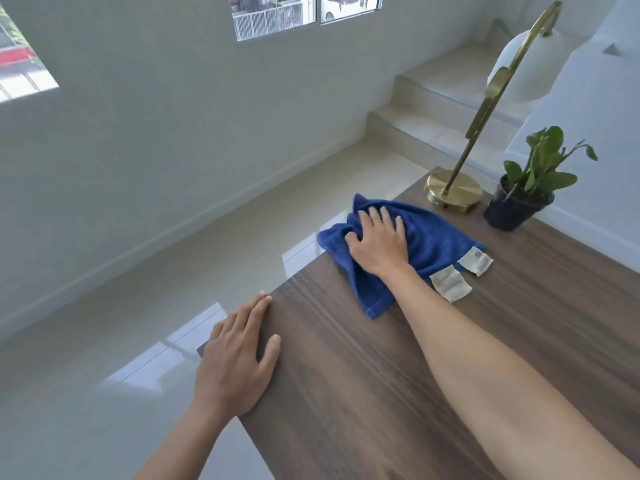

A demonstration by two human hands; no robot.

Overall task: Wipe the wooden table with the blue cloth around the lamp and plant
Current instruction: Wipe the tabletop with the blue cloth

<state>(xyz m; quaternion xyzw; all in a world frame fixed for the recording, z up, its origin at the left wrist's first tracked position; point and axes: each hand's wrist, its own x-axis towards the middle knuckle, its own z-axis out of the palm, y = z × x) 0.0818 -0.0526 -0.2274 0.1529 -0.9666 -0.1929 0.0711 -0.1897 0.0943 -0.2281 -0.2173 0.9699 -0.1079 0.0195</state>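
Observation:
A crumpled blue cloth [433, 237] with two pale labels lies on the wooden table [363, 393] near its left edge. My right hand [379, 242] presses flat on the cloth with fingers spread, part of the cloth bunched under the thumb. My left hand [239, 358] rests palm down on the table's left edge, holding nothing. Just beyond the cloth stands the brass lamp, its round base [453, 190] at the far corner, its white shade up right. The potted plant [519, 206] in a dark pot stands right of the lamp base.
The table's left edge drops to a glossy tiled floor [138, 341]. Beige steps [433, 112] rise behind the table. A white wall [588, 116] runs along the table's right side, close behind the plant.

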